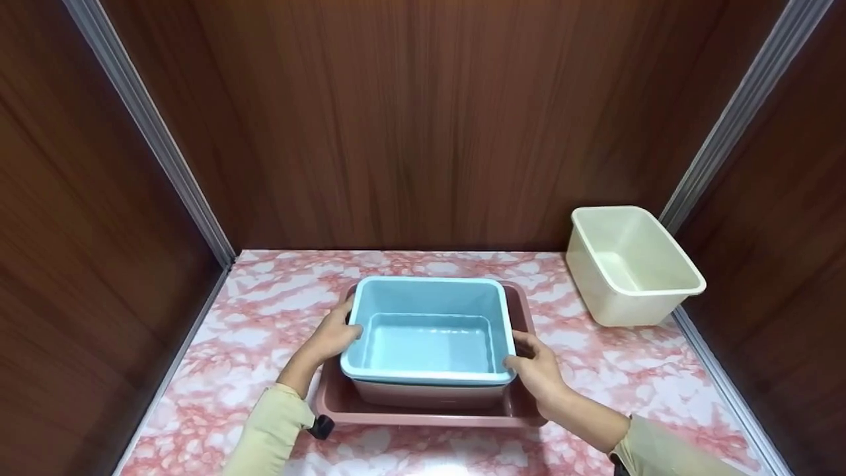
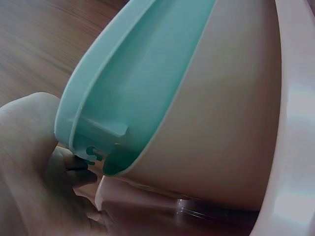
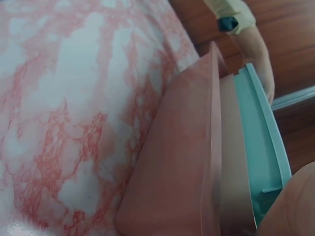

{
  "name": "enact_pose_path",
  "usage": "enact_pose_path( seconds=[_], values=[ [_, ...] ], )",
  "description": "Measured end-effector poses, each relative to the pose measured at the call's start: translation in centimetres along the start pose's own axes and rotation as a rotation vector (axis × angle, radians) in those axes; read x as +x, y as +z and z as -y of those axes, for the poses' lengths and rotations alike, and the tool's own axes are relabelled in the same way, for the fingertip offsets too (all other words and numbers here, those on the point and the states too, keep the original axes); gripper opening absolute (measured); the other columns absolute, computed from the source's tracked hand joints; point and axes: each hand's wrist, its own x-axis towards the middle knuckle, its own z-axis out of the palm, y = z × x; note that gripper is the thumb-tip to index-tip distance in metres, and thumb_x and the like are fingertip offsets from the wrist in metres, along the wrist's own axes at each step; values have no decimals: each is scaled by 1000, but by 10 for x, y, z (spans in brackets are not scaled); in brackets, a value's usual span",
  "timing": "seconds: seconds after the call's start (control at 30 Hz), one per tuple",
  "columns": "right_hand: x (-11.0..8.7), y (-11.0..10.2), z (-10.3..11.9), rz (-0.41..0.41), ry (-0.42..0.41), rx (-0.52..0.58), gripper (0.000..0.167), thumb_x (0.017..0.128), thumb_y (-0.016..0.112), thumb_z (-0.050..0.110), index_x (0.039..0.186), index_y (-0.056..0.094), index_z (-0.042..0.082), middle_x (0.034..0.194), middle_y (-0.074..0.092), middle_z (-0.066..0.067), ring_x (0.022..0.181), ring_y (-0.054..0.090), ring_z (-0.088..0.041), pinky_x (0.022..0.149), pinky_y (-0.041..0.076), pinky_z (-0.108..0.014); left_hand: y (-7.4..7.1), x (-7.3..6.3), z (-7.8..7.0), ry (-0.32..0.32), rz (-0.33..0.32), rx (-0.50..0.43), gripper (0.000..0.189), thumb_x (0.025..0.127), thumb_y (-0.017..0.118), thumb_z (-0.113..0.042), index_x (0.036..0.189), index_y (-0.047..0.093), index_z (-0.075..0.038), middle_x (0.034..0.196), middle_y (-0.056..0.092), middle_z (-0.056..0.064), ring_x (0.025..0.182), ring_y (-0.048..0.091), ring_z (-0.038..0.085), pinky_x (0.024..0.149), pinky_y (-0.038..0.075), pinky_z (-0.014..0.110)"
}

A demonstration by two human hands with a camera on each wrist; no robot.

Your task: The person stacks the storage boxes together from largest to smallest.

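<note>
A light-blue rectangular plastic bin [image 1: 429, 344] is gripped at its two short sides. My left hand [image 1: 336, 334] holds the left rim, thumb over the edge and fingers outside below it. On the right rim, my right hand [image 1: 538, 370] pinches the same way. Below the blue bin is a beige bin [image 1: 429, 395], into which the blue walls [image 2: 128, 98] dip. Both stand within a larger dusty-pink bin [image 1: 429, 419]. The left wrist view shows blue wall above the beige rim, so the blue bin sits partly inside. Its underside is hidden.
A cream bin [image 1: 628, 264] stands upright at the back right, near the wood-look side panel [image 1: 780, 231]. The table [image 1: 244, 344] has a pink-and-white marbled top. Brown wood-look panels [image 1: 410, 132] enclose its back and both sides.
</note>
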Motion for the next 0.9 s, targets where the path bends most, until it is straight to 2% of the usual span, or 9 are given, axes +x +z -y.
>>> enact_pose_path(
  seconds=[0.4,0.63,0.9],
  values=[
    [0,1,-3,-9,-3,-2,60,72,61,-7,131,55,-2,120,58,-22,100,53,-27,82,44,-31,2,-1,3,28,15,-28,85,70,53,5,151,25,3,151,33,21,116,44,30,93,39,40],
    [-1,0,-4,-12,-11,-1,60,73,62,-8,132,54,-3,118,58,-22,98,54,-26,80,45,-30,3,-1,3,27,16,-16,87,69,54,6,152,26,-1,149,37,18,114,45,29,93,38,38],
    [-1,1,-5,-13,-12,2,60,74,62,-8,133,53,-3,119,57,-22,99,54,-26,80,45,-30,5,-2,3,55,5,-19,86,70,53,7,152,27,0,142,44,22,112,47,29,96,38,42]
  ],
)
